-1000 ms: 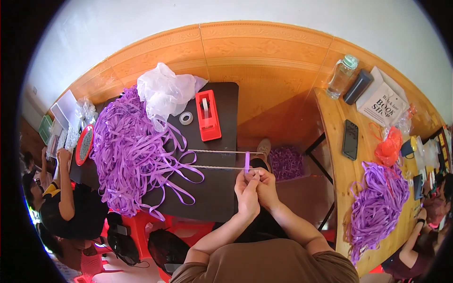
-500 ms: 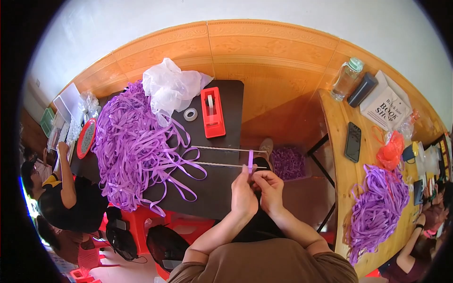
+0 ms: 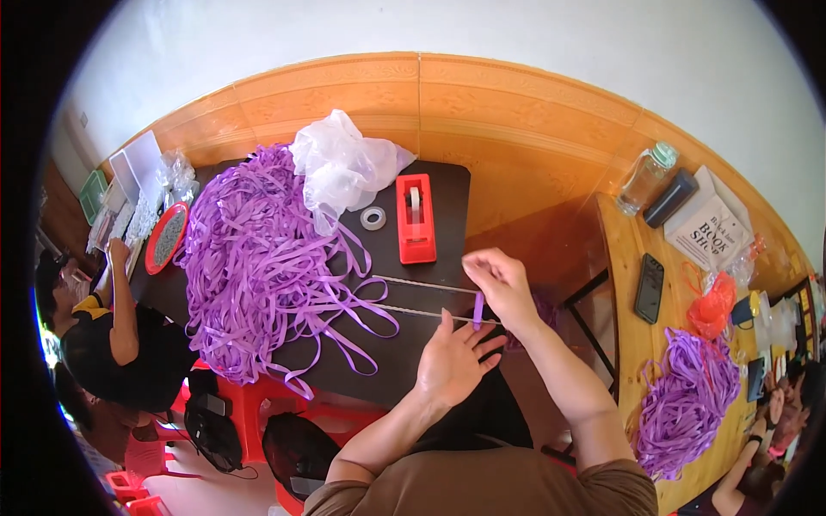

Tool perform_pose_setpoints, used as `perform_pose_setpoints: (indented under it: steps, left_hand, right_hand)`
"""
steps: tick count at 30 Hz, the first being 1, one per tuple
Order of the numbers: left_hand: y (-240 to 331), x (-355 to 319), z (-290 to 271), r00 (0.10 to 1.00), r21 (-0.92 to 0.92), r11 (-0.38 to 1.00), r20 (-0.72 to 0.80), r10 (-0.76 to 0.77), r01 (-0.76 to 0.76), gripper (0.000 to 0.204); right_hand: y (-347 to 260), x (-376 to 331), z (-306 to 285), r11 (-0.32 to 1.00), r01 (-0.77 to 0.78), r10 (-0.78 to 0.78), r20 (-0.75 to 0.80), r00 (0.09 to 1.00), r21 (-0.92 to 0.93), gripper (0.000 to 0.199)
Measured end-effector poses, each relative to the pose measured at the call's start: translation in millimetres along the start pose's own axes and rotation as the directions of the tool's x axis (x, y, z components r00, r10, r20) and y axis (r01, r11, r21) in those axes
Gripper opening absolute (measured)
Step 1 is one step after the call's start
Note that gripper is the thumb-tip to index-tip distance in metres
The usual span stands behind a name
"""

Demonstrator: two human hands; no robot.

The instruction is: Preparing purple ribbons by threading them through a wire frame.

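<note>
Two thin pale rods (image 3: 422, 313) stick out to the right past the edge of the dark table (image 3: 344, 374). A short band of purple ribbon (image 3: 478, 311) spans them near their ends. Below the nearer rod, my left hand (image 3: 452, 361) is open, palm up with fingers spread, its fingertips close to the band. My right hand (image 3: 508, 288) is above the band by the farther rod, fingers bent and pressed together; what they pinch is hidden. A large heap of purple ribbon (image 3: 249, 267) covers the table's left part, loose loops reaching the rods.
A red tape dispenser (image 3: 416, 245), a tape roll (image 3: 372, 218) and a white plastic bag (image 3: 344, 168) lie beyond the rods. The wooden table (image 3: 624, 344) on the right bears a phone (image 3: 650, 288), a bottle (image 3: 645, 181) and more ribbon (image 3: 688, 404). Other people sit at both sides.
My hands have parted. The right has risen away from me to the farther rod, while the left has opened and turned palm up below the band. The view has shifted slightly.
</note>
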State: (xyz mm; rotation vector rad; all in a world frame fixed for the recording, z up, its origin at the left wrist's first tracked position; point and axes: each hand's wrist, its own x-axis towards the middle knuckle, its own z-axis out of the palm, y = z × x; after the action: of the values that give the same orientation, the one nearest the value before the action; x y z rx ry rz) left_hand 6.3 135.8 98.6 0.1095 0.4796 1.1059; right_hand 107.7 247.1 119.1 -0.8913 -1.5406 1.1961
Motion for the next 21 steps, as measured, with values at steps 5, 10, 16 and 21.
perform_pose_setpoints:
  steps: [5, 10, 16, 21]
  left_hand:
    - [-0.4, 0.8, -5.4, 0.999, -0.068, 0.997, 0.024, -0.026, 0.028, 0.079]
    - [-0.1, -0.4, -5.6, 0.999, -0.068, 0.997, 0.022, -0.023, 0.025, 0.075]
    - [-1.3, -0.4, -6.6, 0.998, -0.093, 0.996, 0.070, -0.007, 0.013, 0.075]
    - [-1.1, 1.1, -5.7, 0.999, -0.084, 0.996, 0.051, -0.002, 0.006, 0.074]
  right_hand:
    - [29.0, 71.2, 30.1, 0.944, 0.133, -0.116, 0.073, 0.991, -0.301, 0.027]
    - [35.3, 85.5, 62.9, 0.937, -0.171, 0.166, -0.040, 0.985, -0.305, 0.027]
    - [43.4, 81.9, 75.3, 0.967, -0.006, -0.034, -0.150, 0.988, -0.253, 0.016]
    - [-0.8, 66.4, 76.7, 0.999, 0.031, -0.036, -0.154, 0.987, -0.040, 0.014]
